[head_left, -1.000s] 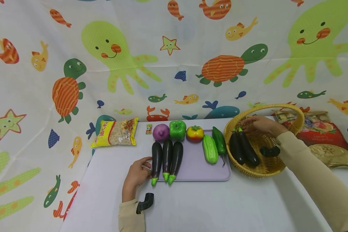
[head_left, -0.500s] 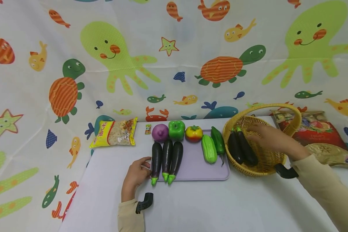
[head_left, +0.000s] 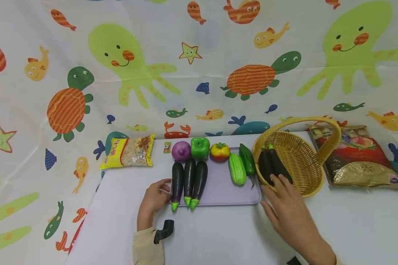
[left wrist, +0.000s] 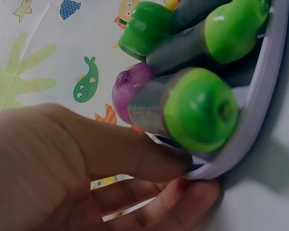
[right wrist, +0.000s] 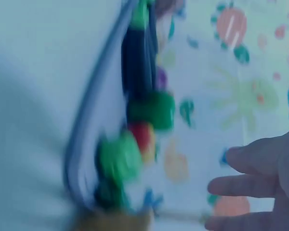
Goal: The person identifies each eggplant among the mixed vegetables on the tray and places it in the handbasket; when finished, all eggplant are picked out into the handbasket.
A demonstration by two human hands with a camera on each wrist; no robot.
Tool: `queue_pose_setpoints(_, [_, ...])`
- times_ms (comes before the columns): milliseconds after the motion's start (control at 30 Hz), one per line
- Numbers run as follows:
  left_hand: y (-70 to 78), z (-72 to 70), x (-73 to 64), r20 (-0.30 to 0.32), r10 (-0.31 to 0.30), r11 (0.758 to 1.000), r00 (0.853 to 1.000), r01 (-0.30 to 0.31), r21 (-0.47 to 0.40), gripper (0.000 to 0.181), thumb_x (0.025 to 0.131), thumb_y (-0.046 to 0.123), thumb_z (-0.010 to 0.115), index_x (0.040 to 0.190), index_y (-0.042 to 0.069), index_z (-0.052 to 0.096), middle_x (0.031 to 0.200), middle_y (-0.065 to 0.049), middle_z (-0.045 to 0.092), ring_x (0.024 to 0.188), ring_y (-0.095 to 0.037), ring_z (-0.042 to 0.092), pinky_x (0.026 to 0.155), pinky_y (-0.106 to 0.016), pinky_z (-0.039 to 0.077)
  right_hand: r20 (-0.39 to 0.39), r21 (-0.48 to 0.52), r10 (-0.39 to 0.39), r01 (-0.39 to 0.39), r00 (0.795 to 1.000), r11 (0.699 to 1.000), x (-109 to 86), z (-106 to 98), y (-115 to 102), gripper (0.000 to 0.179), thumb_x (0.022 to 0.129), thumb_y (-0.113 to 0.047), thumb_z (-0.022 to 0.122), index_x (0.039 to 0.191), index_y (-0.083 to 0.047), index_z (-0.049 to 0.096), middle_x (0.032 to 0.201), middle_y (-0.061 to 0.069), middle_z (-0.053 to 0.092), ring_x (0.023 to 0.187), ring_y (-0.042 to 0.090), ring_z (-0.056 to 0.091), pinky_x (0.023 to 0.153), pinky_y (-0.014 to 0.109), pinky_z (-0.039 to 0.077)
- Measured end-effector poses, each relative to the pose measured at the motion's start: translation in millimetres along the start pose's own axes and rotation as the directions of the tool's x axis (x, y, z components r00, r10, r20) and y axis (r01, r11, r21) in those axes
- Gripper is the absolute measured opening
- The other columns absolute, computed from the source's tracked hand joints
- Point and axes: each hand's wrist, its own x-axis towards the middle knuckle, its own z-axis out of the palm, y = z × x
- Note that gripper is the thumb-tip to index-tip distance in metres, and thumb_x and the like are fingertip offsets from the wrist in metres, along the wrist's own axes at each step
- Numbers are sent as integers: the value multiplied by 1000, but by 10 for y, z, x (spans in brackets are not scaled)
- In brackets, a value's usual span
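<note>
The right hand (head_left: 286, 209) has come back from inside the basket (head_left: 305, 154) to its near rim, lower right of the frame; its fingers are spread and hold nothing, though whether they touch the rim is unclear. The two eggplants (head_left: 279, 165) lie inside the basket, apparently let go and settled. At centre left, the left hand (head_left: 154, 198) still pinches the edge of the tray (head_left: 225, 193), beside three eggplants (head_left: 189, 180).
</note>
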Motion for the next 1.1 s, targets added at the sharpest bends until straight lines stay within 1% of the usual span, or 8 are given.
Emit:
queue_pose_setpoints(100, [5, 4, 8, 4, 4, 1000, 1000, -4, -4, 58, 78, -15, 60, 134, -2, 62, 100, -13, 64, 69, -16, 62, 61, -31, 52, 10, 22, -49, 49, 999, 999, 13, 194, -216, 37, 85, -17, 80, 119, -3, 72, 134, 26, 59, 130, 48, 49, 101, 66, 42])
queue_pose_setpoints(233, [7, 8, 15, 4, 3, 1000, 1000, -2, -11, 58, 77, -15, 59, 134, -3, 62, 100, -13, 64, 69, -16, 61, 60, -31, 52, 18, 34, -113, 112, 993, 993, 130, 514, -419, 38, 86, -18, 79, 120, -5, 70, 125, 24, 65, 121, 45, 57, 94, 62, 49])
queue_pose_setpoints(367, [11, 10, 17, 3, 6, 1000, 1000, -6, -14, 60, 76, -15, 58, 134, -2, 62, 100, -13, 64, 68, -17, 62, 60, -30, 50, 85, 48, -134, 130, 987, 990, 276, 803, -625, 38, 91, -21, 75, 126, -8, 66, 121, 21, 66, 117, 42, 59, 91, 59, 50])
queue_pose_setpoints(467, [9, 9, 17, 2, 9, 1000, 1000, -9, -19, 60, 75, -16, 59, 134, -3, 62, 99, -14, 64, 68, -17, 62, 59, -30, 50, 133, 31, -162, 160, 978, 987, 354, 952, -785, 40, 94, -26, 72, 130, -10, 64, 119, 18, 67, 114, 40, 60, 90, 55, 51])
queue_pose_setpoints(633, [13, 7, 9, 4, 18, 999, 1000, -17, -40, 60, 75, -16, 59, 134, -4, 62, 98, -14, 64, 68, -16, 62, 59, -30, 51, 125, -59, -233, 242, 964, 969, 415, 1101, -993, 46, 93, -36, 72, 133, -14, 63, 98, 12, 66, 95, 31, 62, 79, 45, 51])
queue_pose_setpoints(733, [19, 3, 2, 8, 27, 999, 1000, -26, -42, 60, 74, -16, 60, 133, -5, 62, 98, -14, 65, 69, -15, 63, 60, -30, 51, 115, -101, -239, 250, 964, 963, 410, 1153, -1063, 49, 92, -41, 72, 134, -16, 63, 87, 9, 62, 85, 27, 58, 74, 42, 46])
queue_pose_setpoints(900, [22, -3, 1, -4, 18, 1000, 1000, -18, -21, 60, 74, -16, 59, 133, -3, 63, 98, -13, 65, 68, -15, 63, 59, -29, 50, 133, -103, -237, 251, 962, 962, 378, 1216, -1124, 51, 93, -45, 69, 136, -18, 63, 86, 7, 61, 84, 25, 56, 76, 41, 44])
queue_pose_setpoints(1100, [14, -3, 4, 10, 16, 999, 1000, -16, -46, 61, 74, -17, 59, 134, -5, 61, 99, -14, 64, 69, -16, 63, 60, -31, 52, 129, -91, -254, 267, 958, 959, 337, 1266, -1148, 50, 94, -45, 68, 135, -18, 63, 94, 8, 64, 89, 26, 57, 79, 43, 44])
